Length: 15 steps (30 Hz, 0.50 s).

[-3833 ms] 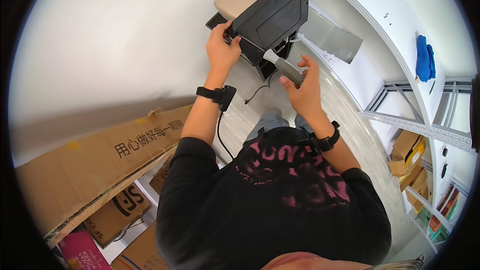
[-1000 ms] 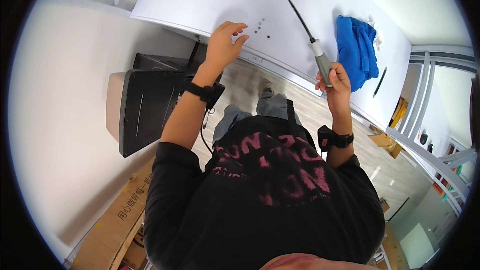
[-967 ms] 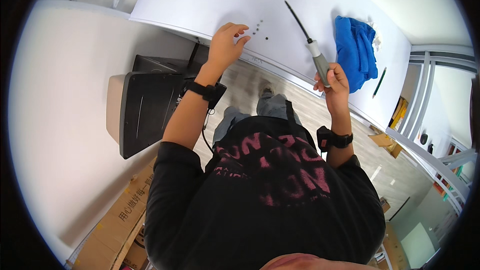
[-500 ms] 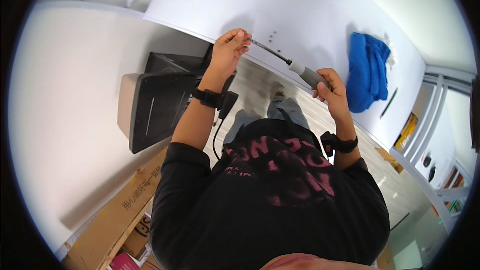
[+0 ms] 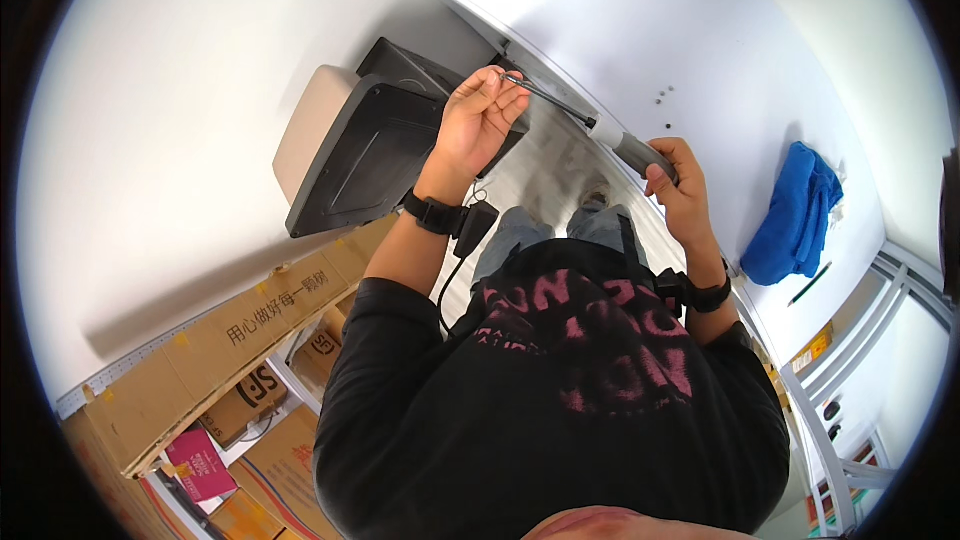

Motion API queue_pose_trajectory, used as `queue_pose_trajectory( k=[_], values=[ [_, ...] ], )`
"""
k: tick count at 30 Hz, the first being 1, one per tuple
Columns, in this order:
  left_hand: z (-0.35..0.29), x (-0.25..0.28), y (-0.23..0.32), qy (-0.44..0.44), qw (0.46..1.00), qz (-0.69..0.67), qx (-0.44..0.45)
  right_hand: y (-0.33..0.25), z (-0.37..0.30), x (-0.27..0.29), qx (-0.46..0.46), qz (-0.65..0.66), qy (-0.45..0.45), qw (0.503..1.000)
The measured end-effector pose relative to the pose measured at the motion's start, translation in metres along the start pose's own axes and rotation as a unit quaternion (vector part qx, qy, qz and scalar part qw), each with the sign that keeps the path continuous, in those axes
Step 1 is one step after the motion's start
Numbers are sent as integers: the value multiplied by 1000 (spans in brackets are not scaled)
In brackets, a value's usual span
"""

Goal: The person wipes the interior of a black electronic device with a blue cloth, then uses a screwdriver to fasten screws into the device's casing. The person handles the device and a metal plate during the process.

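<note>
A screwdriver with a thick two-tone grey handle and a long thin dark shaft is held across in front of me, above the table's near edge. Its handle is gripped at the butt end by my right hand. At the other end, the thumb and forefinger of my left hand pinch the shaft's tip. Whether a small part sits between those fingers is too small to tell. Several tiny dark pieces, like screws, lie on the white table beyond the handle.
A crumpled blue cloth and a thin dark pen-like stick lie on the table's right part. A black-backed chair stands at the left. Cardboard boxes fill a shelf at lower left; grey metal rails stand at right.
The view has turned, so the table and cloth sit further right and the boxes show more. Both hands keep their hold on the screwdriver, with the left fingers slightly further along its tip.
</note>
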State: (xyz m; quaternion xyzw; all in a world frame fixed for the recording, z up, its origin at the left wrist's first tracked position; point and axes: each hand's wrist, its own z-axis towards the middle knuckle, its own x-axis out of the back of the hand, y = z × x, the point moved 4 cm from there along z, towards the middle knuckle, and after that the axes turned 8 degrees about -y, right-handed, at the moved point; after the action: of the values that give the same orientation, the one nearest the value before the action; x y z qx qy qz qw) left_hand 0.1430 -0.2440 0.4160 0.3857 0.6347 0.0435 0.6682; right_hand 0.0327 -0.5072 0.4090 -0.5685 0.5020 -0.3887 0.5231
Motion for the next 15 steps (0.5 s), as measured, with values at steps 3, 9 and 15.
queue_pose_trajectory(
  k=[3,9,15],
  values=[
    [-17,10,14,37,999,8,-26,-9,7,-20,33,-108,8,994],
    [-48,31,41,64,996,3,-57,-34,10,-69,92,-246,33,964],
    [-79,53,57,103,993,31,-58,-51,1,-119,183,-327,55,925]
  ],
)
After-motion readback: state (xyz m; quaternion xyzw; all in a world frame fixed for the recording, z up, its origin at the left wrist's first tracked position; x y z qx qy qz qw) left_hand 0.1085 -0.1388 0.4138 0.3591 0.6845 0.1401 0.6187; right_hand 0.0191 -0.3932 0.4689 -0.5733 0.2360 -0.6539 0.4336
